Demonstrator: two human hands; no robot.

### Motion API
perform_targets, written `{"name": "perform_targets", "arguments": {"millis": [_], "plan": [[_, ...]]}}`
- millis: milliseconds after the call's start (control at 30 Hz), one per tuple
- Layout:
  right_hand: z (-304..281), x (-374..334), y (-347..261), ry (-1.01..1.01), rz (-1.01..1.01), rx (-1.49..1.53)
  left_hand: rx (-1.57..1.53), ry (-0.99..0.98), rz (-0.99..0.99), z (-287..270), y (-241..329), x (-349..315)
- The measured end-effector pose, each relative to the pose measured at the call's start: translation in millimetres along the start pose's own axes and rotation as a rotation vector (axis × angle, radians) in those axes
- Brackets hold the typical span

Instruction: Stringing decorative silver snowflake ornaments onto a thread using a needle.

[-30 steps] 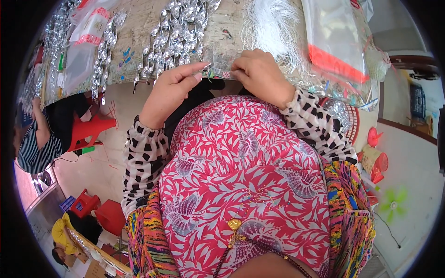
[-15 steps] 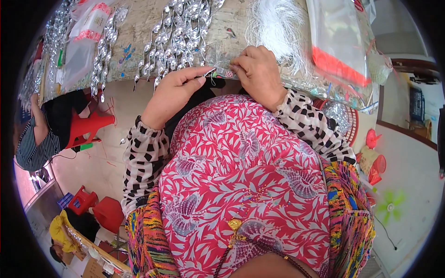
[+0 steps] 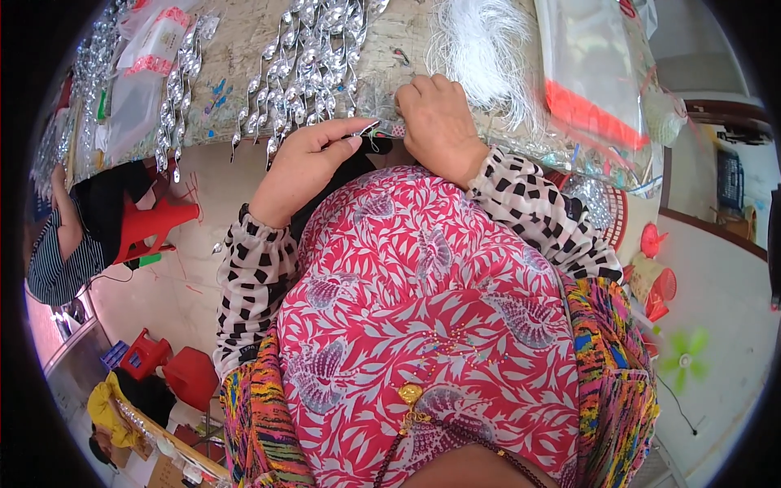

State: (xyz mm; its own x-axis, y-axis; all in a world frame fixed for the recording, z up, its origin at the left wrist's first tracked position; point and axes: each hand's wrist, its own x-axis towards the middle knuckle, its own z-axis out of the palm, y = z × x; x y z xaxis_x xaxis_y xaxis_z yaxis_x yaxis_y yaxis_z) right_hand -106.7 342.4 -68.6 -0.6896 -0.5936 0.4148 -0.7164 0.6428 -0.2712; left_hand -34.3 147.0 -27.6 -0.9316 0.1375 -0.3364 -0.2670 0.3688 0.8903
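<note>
So the left hand [image 3: 307,165] has its thumb and index finger pinched together on a small silvery bit [image 3: 371,128], right at the near edge of the tabletop [image 3: 399,85], with a loop of pale thread [image 3: 374,145] dangling below it. Right hand [image 3: 442,126] is just to the right, back of the hand up, fingers curled under. Its fingertips are hidden, so I can't tell if they're gripping anything. Both wrists go into black-and-white patterned sleeves [image 3: 256,285], and there's a pink leaf-print garment [image 3: 431,268] between the arms.

Going out from there, a bunch of silver beaded strands [image 3: 313,61] lies on the tabletop, far side of the left hand. Farther left there's a smaller bunch [image 3: 181,85] that drapes over the near edge, then some clear packets with pinkish-red bands [image 3: 159,41]. A messy bundle of white threads [image 3: 482,53] sits beyond the right hand, and right of that are clear bags with a red-orange strip [image 3: 594,110].

Off to the right, below the tabletop, is a red basket [image 3: 620,220] with silvery stuff in it. Way over left, someone in a striped top [image 3: 61,256] is by a red stool [image 3: 146,224].
</note>
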Motion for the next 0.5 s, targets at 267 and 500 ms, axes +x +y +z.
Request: {"name": "perform_targets", "arguments": {"millis": [267,500], "plan": [[-10.3,4.9,16.6,0.004,0.148,0.355,-0.113,0.021,-0.043,-7.8,9.6,-9.2],[-19.2,6.0,25.2,-0.061,0.601,1.211,-0.328,0.001,-0.087,-5.7,8.8,-10.1]]}}
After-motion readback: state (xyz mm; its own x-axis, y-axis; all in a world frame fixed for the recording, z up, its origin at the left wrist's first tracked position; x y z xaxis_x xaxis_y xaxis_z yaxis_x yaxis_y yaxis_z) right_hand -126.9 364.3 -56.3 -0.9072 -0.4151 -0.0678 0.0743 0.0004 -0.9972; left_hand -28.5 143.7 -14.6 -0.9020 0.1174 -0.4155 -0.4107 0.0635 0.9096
